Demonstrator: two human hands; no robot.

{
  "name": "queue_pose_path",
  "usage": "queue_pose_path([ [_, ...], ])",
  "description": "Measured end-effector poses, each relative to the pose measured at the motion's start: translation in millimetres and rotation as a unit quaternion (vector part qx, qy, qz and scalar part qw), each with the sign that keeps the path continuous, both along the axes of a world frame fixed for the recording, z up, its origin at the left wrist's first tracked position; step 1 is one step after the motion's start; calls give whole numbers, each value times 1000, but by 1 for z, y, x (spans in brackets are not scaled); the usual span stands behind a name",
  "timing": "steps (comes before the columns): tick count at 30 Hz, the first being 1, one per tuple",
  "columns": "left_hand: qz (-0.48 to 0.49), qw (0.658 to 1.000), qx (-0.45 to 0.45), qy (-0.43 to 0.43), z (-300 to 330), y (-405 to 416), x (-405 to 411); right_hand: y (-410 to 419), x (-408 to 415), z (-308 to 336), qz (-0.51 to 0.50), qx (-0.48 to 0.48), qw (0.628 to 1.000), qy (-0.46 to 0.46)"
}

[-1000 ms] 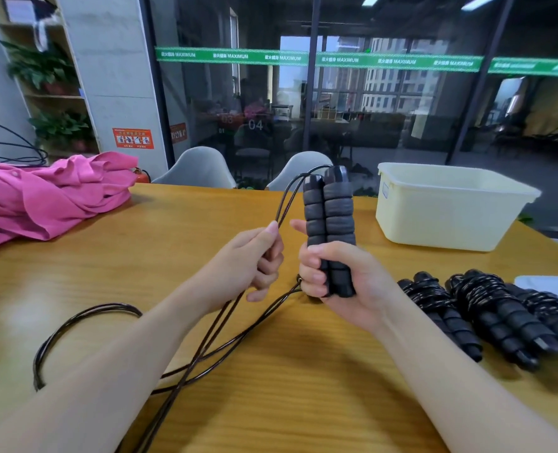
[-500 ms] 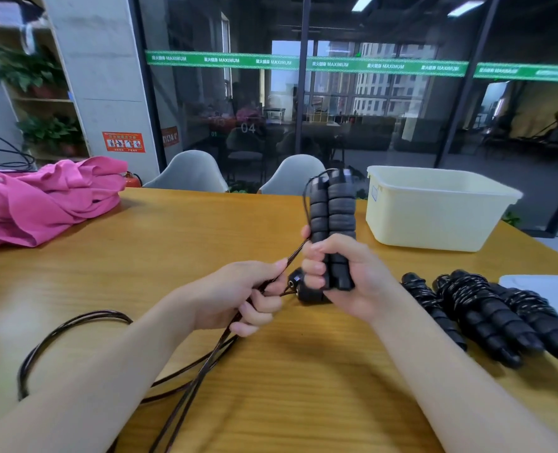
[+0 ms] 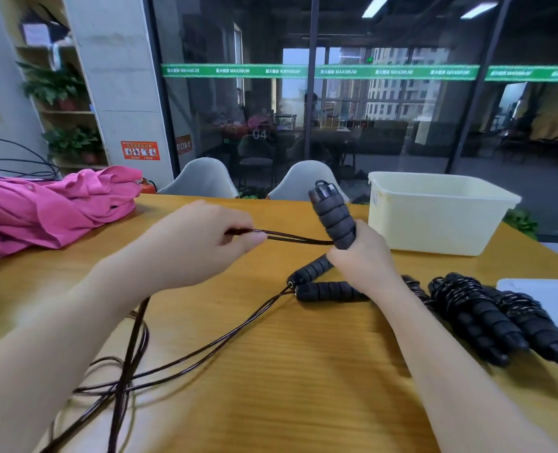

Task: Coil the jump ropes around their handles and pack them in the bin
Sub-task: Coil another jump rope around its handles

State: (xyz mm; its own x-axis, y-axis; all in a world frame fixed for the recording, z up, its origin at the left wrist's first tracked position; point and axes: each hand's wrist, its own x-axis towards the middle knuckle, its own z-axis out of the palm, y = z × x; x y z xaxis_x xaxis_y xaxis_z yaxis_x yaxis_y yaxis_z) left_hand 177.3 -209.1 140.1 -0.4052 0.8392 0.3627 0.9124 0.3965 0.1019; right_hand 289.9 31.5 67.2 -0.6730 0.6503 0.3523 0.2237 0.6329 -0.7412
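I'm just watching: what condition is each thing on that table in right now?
Left hand: pinching the rope.
Right hand: gripping the handle.
Handle: upright, unwrapped.
Rope: stretched between the hands, the rest loose on the table.
Second handles: lying flat, rope uncoiled.
Coiled ropes: wrapped, lying outside the bin.
Bin: open, inside hidden.
Pink cloth: crumpled.
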Motion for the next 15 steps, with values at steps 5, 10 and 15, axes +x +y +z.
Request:
queue_pose_path([
  [5, -112, 986, 37, 118, -13, 23, 6, -4, -2, -6, -47, 124, 973, -191],
  [10, -159, 985, 70, 25, -21, 60, -12, -21, 1, -6, 52, 266, 911, -309],
  [15, -143, 974, 48, -171, -18, 79, -39, -46, 7, 5, 181, 290, 913, -224],
])
